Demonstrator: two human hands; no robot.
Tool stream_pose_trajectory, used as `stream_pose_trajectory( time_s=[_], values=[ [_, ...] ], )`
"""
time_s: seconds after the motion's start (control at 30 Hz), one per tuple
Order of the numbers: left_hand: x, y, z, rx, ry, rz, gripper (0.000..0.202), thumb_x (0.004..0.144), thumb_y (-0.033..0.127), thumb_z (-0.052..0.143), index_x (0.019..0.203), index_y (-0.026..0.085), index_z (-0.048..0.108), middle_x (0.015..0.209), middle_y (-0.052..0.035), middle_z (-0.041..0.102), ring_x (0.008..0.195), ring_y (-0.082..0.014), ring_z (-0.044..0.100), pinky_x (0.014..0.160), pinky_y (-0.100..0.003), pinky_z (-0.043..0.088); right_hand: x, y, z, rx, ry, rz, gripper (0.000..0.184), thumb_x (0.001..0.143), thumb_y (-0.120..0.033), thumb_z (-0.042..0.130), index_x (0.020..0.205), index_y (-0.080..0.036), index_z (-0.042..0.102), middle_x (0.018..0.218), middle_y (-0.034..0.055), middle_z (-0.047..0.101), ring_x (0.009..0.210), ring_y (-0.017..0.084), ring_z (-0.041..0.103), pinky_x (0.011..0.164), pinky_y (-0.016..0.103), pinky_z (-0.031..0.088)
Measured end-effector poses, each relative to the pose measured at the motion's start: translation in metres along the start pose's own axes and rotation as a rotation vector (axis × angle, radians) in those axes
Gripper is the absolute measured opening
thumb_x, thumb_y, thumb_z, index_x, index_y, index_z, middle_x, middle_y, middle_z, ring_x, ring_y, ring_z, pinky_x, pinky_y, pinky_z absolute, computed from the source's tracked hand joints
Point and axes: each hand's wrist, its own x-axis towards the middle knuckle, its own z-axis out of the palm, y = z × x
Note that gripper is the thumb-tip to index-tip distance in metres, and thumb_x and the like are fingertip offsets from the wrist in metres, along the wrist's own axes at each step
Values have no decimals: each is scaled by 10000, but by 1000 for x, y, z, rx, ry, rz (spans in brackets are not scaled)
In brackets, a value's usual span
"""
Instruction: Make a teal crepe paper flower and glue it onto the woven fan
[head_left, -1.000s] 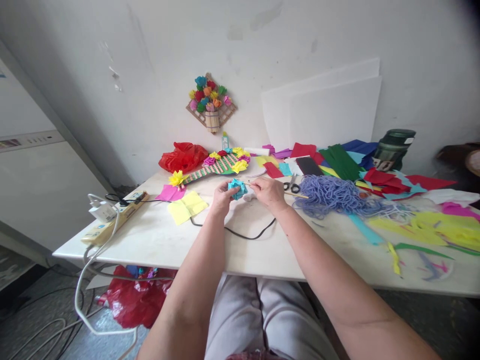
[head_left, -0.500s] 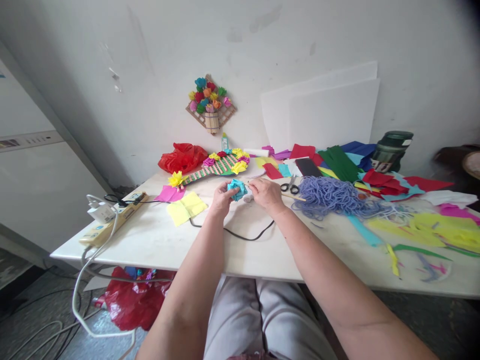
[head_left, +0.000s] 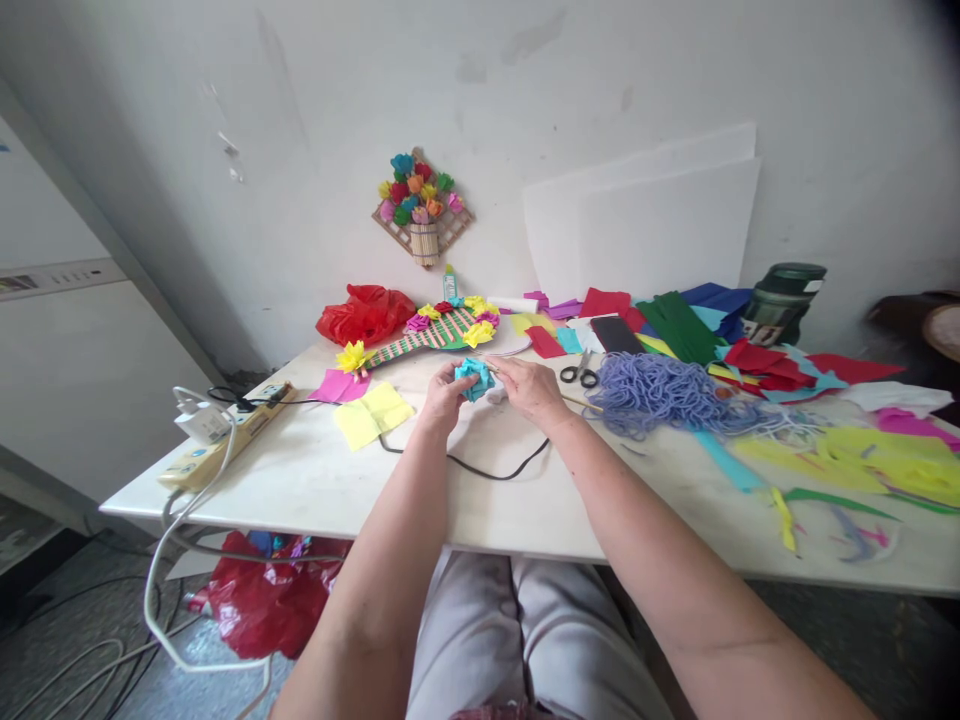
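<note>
My left hand [head_left: 444, 398] pinches a crumpled light-blue paper flower [head_left: 474, 377] above the white table [head_left: 315, 480]. My right hand [head_left: 531, 388] is closed on a thin wooden stick [head_left: 576, 401] whose tip reaches the flower. Both hands meet near the table's middle, just in front of a striped green paper fan with paper flowers [head_left: 439, 327].
A power strip with plugs [head_left: 217, 430] lies at the left edge, a black cable [head_left: 495, 468] under my hands. Yellow and pink paper squares [head_left: 371, 410], scissors [head_left: 579, 374], purple yarn [head_left: 660, 392], coloured paper sheets [head_left: 682, 325], a dark jar [head_left: 784, 298], a red bag [head_left: 364, 312].
My right hand has shifted slightly left toward the flower, bringing the stick with it. The left hand keeps its pinch.
</note>
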Motion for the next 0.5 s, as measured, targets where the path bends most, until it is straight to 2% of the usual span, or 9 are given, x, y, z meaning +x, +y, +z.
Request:
stream_pose_trajectory(
  time_s=[0.1,0.3,0.5],
  values=[
    [-1,1,0,1,-11,-4,406,488,266,823,808,146,604,644,12,622,546,-106,564,526,-226,431,0,1,-1,0,1,-31,438,894,-161,434,1264,-322,603,1133,1,704,991,160,641,796,231,461],
    [-2,2,1,-16,-6,-19,417,481,252,814,835,145,620,646,6,627,548,-119,567,531,-244,443,-1,2,0,-78,13,-73,393,892,-169,447,1201,-296,654,954,28,721,866,163,647,662,229,416],
    [-1,1,0,-24,22,-33,468,477,232,811,907,147,647,663,4,634,548,-122,569,517,-246,431,-1,2,3,-105,24,-111,361,862,-168,494,1163,-264,670,945,41,713,855,166,632,649,238,385]
  ],
)
